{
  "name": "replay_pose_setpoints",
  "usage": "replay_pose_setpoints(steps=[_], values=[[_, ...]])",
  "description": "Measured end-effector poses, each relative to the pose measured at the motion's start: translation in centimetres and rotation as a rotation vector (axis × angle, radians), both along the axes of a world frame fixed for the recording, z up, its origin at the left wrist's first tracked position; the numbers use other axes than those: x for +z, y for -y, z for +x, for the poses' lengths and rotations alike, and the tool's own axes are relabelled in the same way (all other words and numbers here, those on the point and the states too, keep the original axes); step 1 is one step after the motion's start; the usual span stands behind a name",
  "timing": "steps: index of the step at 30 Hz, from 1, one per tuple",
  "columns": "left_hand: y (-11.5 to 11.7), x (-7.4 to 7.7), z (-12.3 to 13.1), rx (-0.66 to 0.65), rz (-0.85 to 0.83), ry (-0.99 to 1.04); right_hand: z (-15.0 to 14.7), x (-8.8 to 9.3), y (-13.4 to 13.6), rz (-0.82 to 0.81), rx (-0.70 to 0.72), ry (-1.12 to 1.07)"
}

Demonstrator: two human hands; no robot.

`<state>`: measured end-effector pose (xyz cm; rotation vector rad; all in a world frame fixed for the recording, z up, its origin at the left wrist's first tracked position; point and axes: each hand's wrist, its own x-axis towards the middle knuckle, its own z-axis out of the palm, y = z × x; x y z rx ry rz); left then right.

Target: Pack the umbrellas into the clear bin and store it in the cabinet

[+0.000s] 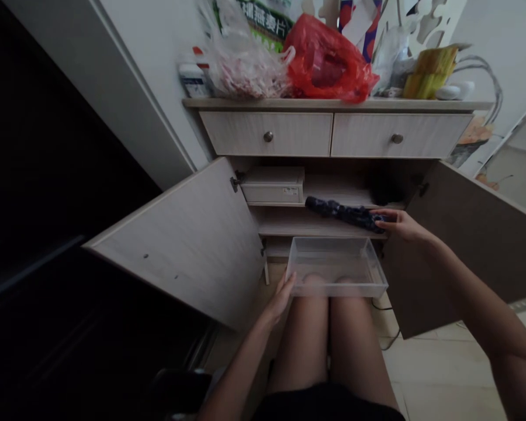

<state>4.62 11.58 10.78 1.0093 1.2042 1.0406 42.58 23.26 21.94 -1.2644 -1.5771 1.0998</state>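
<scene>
A clear plastic box (333,289) rests across my knees, with nothing visible inside it. My left hand (283,297) grips the left side of the box. In my right hand (401,225) is a dark blue patterned folded umbrella (344,213), pinched near its right end between thumb and fingers. The umbrella lies roughly level, above the far rim of the box and in front of the cabinet shelf (289,222). On the upper shelf, at the left, stands a white box (272,186) with a small label.
Both cabinet doors, left (188,245) and right (469,251), stand wide open on either side. Two closed drawers (267,134) sit above. A red plastic bag (328,61), a whitish plastic bag (254,70) and a yellow package (432,73) are on top. A dark item (386,184) lies inside, at right.
</scene>
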Motion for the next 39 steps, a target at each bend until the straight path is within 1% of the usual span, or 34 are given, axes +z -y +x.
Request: replay_pose_setpoints(steps=[3,6,8,10,13,15,19,21,24,25,26,27,28,30,31,32,33,36,39], values=[[0.2,0.3,0.3,0.012,-0.011,-0.017,-0.9,-0.8,2.4,-0.059,0.162,0.099],[0.3,0.5,0.6,0.022,0.010,-0.014,-1.9,-2.4,3.5,-0.098,0.259,0.199],[0.3,0.5,0.6,0.031,0.016,-0.013,-2.5,-3.3,3.8,-0.058,0.271,0.280],[0.3,0.4,0.5,0.019,0.011,-0.002,-3.2,-3.8,3.9,0.038,0.244,0.405],[0.3,0.5,0.2,-0.001,0.010,0.014,-4.2,-4.1,3.6,0.213,0.221,0.654],[0.4,0.5,0.1,-0.008,0.014,0.014,-4.9,-4.2,3.2,0.297,0.223,0.823],[0.4,0.8,-0.1,-0.028,0.002,0.011,-6.0,-5.0,2.1,0.338,0.255,1.080],[0.4,0.8,0.0,-0.031,-0.020,0.004,-6.3,-5.1,1.3,0.355,0.263,1.129],[0.3,0.8,0.0,-0.015,-0.014,-0.015,-5.6,-4.2,-0.7,0.344,0.260,1.063],[0.3,0.7,0.0,-0.015,-0.012,-0.018,-5.1,-3.7,-1.7,0.321,0.217,1.027],[0.2,0.7,-0.1,-0.020,-0.019,-0.018,-4.4,-3.1,-2.8,0.290,0.128,1.000],[0.2,0.6,-0.1,-0.027,-0.029,-0.017,-3.6,-2.5,-4.1,0.255,-0.008,0.986],[0.2,0.6,-0.1,-0.034,-0.042,-0.017,-2.8,-2.0,-5.4,0.219,-0.174,0.985],[0.1,0.6,-0.2,-0.038,-0.060,-0.020,-1.3,-1.5,-8.1,0.140,-0.493,1.001],[0.0,0.6,-0.2,-0.037,-0.062,-0.022,-0.7,-1.5,-9.3,0.099,-0.595,1.009],[0.0,0.6,-0.2,-0.034,-0.058,-0.022,-0.2,-1.6,-10.5,0.057,-0.652,1.013],[-0.1,0.6,-0.3,-0.032,-0.054,-0.023,0.1,-1.9,-11.5,0.015,-0.674,1.015],[-0.2,0.6,-0.4,-0.034,-0.056,-0.035,0.4,-3.0,-13.8,-0.094,-0.640,0.986],[-0.2,0.6,-0.5,-0.045,-0.069,-0.056,0.1,-4.2,-14.9,-0.086,-0.646,0.915]])
